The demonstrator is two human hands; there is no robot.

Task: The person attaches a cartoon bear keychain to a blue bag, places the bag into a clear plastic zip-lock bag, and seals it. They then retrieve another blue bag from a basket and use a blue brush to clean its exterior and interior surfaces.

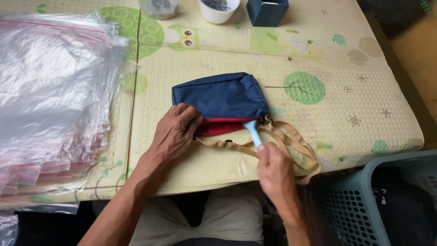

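A navy blue pouch [221,95] with a red lining [214,129] lies on the patterned mat [318,118]. My left hand [175,132] presses on the pouch's lower left corner, at its open red edge. In my right hand [272,166] is a small light-blue tool [253,132], its wide tip touching the pouch's lower right corner. A tan webbing strap [291,146] trails from the pouch, looping under and to the right of my right hand.
A thick stack of clear zip bags [50,91] covers the left side. At the far edge stand a white cup of small metal parts [218,10], a clear container [159,7] and a dark blue box [267,11]. A blue-grey plastic basket [364,200] sits low right.
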